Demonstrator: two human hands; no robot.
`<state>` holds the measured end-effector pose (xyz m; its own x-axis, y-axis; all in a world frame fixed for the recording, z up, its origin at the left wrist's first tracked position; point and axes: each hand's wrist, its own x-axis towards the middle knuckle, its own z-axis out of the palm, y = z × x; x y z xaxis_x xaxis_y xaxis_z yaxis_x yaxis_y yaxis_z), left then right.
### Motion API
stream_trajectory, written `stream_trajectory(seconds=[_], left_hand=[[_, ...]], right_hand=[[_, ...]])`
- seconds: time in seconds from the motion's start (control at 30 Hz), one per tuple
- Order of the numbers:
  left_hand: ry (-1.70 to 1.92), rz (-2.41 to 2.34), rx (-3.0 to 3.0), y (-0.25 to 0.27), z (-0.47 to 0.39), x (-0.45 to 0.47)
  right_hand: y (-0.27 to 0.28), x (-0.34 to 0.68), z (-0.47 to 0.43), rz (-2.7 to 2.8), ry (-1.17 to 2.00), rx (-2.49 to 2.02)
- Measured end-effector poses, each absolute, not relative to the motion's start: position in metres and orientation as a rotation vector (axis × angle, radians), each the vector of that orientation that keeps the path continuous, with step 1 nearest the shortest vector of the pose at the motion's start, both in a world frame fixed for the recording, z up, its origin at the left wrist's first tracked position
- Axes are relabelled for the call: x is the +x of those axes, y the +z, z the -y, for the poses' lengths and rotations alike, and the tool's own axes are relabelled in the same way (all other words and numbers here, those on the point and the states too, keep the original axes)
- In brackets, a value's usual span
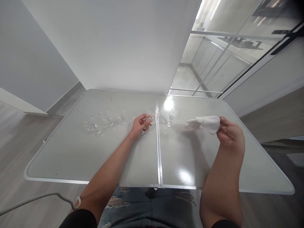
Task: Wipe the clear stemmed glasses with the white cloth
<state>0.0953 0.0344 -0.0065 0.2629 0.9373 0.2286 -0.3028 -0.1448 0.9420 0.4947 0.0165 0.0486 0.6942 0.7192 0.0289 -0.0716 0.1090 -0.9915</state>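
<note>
My left hand is closed around a clear stemmed wine glass near the table's middle seam; its bowl points to the right and its foot is partly hidden by my fingers. Out to the right, my right hand grips one end of a white cloth, whose free end hangs out to the left, slightly smeared by motion. Between the two hands stands another wine glass on its foot, touched by neither.
Several more clear wine glasses stand in a row on the left half of the pale folding table. A metal-edged seam splits the tabletop. Behind it rises a white wall, with a glass-paned door to the right. A cable runs at lower left.
</note>
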Motion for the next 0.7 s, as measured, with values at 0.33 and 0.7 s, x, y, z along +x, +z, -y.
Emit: stream_trajectory(seconds=[0.33, 0.7], left_hand=[[1.237, -0.704, 1.251, -0.007, -0.035, 0.096], [1.336, -0.905, 1.680, -0.004, -0.020, 0.102]], right_hand=[[0.072, 0.472, -0.015, 0.429, 0.878, -0.987], [0.069, 0.320, 0.010, 1.501, 0.622, -0.881]])
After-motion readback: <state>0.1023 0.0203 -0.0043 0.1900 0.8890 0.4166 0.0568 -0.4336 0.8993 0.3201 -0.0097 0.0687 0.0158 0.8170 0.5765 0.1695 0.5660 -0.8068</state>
